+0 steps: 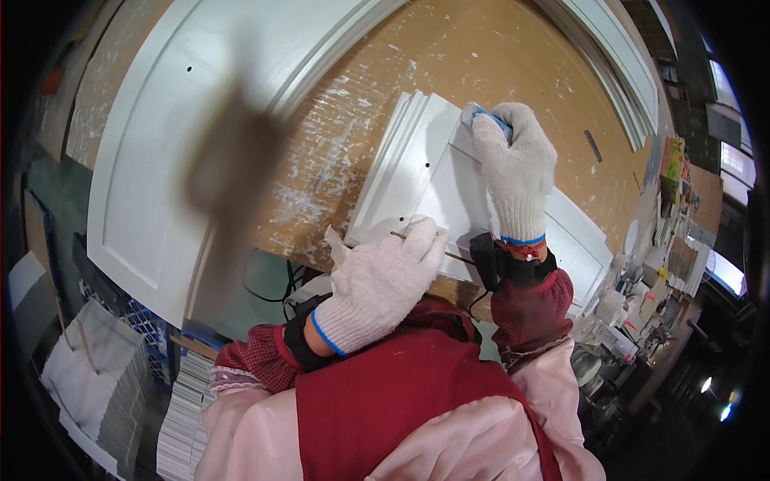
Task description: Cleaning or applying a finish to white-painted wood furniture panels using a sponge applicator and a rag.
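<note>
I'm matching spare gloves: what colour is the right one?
The right glove is white with a blue cuff edge, best seen in the head view.

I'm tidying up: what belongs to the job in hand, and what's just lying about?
In use:
- white panelling
- blue item in right hand
- thin stick at left hand

Apparently lying about:
- dark strip on tabletop
- colourful box at right

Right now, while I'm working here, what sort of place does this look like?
Probably a woodworking or finishing workshop: framed white panels lie on a scuffed, white-flecked brown work surface, and thin white sheets are stacked at the lower left.
</note>
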The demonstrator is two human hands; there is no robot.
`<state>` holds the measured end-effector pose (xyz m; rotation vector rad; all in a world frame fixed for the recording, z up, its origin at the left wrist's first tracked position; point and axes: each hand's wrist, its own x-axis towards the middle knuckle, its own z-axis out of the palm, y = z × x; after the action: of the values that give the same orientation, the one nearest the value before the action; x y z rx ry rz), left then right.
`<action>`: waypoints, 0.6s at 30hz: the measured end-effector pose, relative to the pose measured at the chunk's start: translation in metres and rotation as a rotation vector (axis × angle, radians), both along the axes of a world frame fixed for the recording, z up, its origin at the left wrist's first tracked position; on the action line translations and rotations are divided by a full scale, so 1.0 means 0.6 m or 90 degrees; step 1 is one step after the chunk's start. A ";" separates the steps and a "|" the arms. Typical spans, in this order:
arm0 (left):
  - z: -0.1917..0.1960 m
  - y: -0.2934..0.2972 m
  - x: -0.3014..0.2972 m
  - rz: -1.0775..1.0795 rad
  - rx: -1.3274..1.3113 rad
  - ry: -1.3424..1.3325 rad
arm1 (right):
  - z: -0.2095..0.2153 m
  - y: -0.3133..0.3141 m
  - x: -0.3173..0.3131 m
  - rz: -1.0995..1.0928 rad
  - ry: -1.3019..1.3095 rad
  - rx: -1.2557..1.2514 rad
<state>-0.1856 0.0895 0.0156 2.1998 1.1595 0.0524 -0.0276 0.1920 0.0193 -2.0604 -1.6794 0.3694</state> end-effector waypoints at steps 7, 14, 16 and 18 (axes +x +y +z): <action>0.001 0.003 0.000 0.000 0.004 0.003 | -0.010 0.013 -0.009 -0.047 -0.009 0.036; 0.000 0.001 -0.002 0.008 0.004 -0.012 | -0.002 0.002 -0.009 -0.049 -0.001 -0.024; -0.001 0.001 -0.003 0.009 0.029 -0.027 | -0.008 0.010 -0.008 -0.049 -0.028 0.043; 0.000 0.002 -0.002 0.004 0.006 -0.013 | -0.004 0.007 -0.006 -0.046 -0.023 0.043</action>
<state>-0.1867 0.0907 0.0156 2.1996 1.1565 0.0823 -0.0311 0.1961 0.0171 -2.0829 -1.6095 0.2495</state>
